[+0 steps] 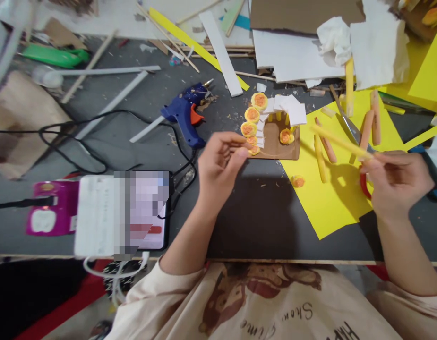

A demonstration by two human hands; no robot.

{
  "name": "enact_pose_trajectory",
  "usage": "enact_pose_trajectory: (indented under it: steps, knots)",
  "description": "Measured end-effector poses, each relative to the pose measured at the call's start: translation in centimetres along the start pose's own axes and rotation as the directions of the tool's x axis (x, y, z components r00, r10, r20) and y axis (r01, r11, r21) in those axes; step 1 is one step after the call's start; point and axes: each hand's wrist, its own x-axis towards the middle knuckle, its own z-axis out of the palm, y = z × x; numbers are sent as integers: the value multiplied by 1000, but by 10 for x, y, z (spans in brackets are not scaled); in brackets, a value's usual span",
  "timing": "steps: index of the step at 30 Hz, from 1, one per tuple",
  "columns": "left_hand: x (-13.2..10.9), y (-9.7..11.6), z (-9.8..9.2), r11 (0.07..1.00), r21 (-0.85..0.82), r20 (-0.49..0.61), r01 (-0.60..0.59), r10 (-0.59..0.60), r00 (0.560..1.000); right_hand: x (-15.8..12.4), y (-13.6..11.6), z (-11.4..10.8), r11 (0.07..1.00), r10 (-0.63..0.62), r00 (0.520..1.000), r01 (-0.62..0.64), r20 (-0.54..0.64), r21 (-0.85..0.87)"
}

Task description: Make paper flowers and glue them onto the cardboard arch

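Decorating, seemingly: inside the surface's (253, 212) near edge, the model (275, 144) is being touched by the curled left hand (218, 165), grip unclear; the right hand's (397, 182) pinched strip (340, 140) may next need aligning.

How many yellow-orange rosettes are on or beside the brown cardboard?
7 visible: five rosettes line the left side of the cardboard, the lowest at the left hand; another rosette sits toward the right; a loose rosette lies on the yellow sheet. The hand may hide more.
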Motion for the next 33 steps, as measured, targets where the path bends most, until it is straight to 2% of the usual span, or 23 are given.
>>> enact_pose_trajectory:
  steps: [1, 2, 5, 8, 10, 11, 12, 13, 15, 17, 19, 21, 23, 25, 27, 29, 31, 33]
  knots:
    - [3, -1, -2, 1000, -6, -91, -23, 22, 996, 3, 6, -5, 984, -33, 999, 34, 10, -174]
    - [5, -2, -3, 1000, 2, -135, -26, 26, 990, 6, 11, -10, 941, -70, 992, 101, 104, -323]
    - [9, -1, -7, 996, 87, -150, 19, -6, 989, 9, 15, -19, 773, -165, 933, 323, 319, -546]
    - [14, 4, -14, 986, 161, -188, -54, 84, 979, 5, 6, -15, 697, -252, 887, 444, 388, -563]
    - [18, 7, -23, 975, 201, -256, -97, 147, 956, 0, -4, -3, 728, -388, 853, 515, 348, -453]
    - [20, 9, -30, 960, 254, -320, -119, 199, 926, -3, -10, 4, 738, -431, 811, 569, 396, -362]
    - [22, 11, -37, 914, 387, -341, -121, 264, 902, -6, -17, 13, 745, -464, 763, 611, 450, -267]
    - [24, 12, -44, 831, 550, -323, -80, 301, 897, -8, -23, 21, 745, -480, 713, 639, 511, -191]
    - [27, 15, -56, 607, 781, -325, 149, 191, 926, -12, -33, 37, 738, -485, 630, 667, 607, -103]
    - [28, 16, -62, 361, 869, -355, 339, -25, 935, -14, -39, 49, 731, -441, 572, 676, 692, -94]
    - [31, 18, -60, 222, 886, -375, 408, -177, 910, -15, -42, 55, 724, -407, 545, 682, 733, -105]
    - [35, 19, -54, 158, 901, -352, 404, -281, 893, -15, -41, 57, 741, -397, 554, 664, 732, -100]
    - [41, 20, -47, 98, 916, -342, 388, -314, 886, -15, -39, 57, 800, -406, 592, 599, 696, -43]
    - [49, 19, -44, 68, 919, -349, 388, -316, 882, -16, -38, 56, 883, -405, 652, 462, 641, 88]
    - [58, 15, -44, 55, 905, -384, 422, -322, 866, -16, -37, 56, 939, -341, 721, 233, 604, 252]
    - [66, 10, -49, 94, 890, -396, 445, -320, 860, -16, -38, 56, 927, -204, 758, -54, 620, 371]
    - [69, 4, -56, 147, 895, -360, 421, -317, 877, -16, -38, 58, 838, -50, 739, -335, 672, 431]
    - [69, 1, -61, 216, 885, -352, 412, -268, 897, -16, -37, 60, 681, 56, 672, -567, 739, 464]
